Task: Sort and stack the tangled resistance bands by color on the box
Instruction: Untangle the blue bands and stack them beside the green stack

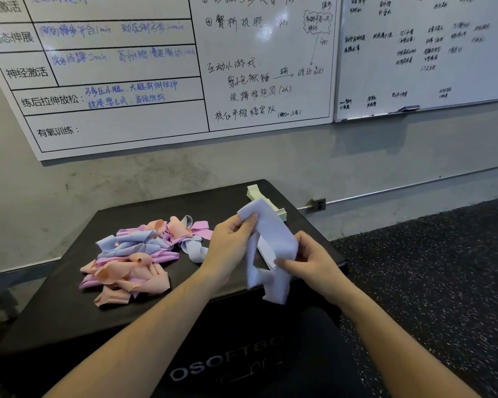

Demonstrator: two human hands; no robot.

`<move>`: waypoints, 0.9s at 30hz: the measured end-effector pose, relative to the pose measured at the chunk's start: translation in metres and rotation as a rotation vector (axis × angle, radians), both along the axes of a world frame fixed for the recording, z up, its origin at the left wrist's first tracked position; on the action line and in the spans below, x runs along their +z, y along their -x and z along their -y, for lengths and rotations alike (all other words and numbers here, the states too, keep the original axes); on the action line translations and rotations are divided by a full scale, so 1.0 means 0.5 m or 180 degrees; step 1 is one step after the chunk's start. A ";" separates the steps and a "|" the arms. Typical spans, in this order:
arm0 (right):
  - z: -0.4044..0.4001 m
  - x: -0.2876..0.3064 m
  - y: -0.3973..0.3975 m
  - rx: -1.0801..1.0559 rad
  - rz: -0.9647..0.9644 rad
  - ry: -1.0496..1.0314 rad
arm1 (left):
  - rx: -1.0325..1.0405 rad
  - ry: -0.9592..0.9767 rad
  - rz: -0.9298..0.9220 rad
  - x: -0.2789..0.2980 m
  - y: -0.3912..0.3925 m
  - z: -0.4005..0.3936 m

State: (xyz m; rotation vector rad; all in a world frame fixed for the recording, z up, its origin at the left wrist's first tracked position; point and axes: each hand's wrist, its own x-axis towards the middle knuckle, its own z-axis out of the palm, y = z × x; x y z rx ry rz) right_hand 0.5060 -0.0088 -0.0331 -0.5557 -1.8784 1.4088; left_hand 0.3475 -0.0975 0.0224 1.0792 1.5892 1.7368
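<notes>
Mid-sort here: my left hand [231, 239] pinches the top of a pale blue band [270, 248], my right hand [311, 262] has its grip clamped lower down, held above the box [69, 317]. Next I'd flatten it and start a blue stack near the green stack [266, 201] (tangled pile [138, 254] sits left, plenty remaining).

light: dim-ish indoor, soft and even, from overhead | glare: white blotches on the whiteboard [259, 33] around 12 o'clock | shadows: soft one under the board on the wall [299, 162] | distortion: wide-angle bend, edges curve at 9 and 3 o'clock | focus: slightly soft all over, far writing at 1 o'clock unreadable
</notes>
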 end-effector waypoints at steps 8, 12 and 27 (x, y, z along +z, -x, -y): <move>0.003 0.006 0.012 -0.1049 -0.0176 0.0646 | 0.0277 -0.0032 -0.1410 -0.028 0.012 -0.004; 0.034 0.022 0.009 -0.0345 0.0027 0.0920 | 0.0534 -0.0241 -0.1728 -0.031 0.024 -0.006; 0.038 0.015 0.017 -0.0376 -0.0165 0.0582 | 0.0437 -0.0504 -0.0438 -0.021 0.042 -0.012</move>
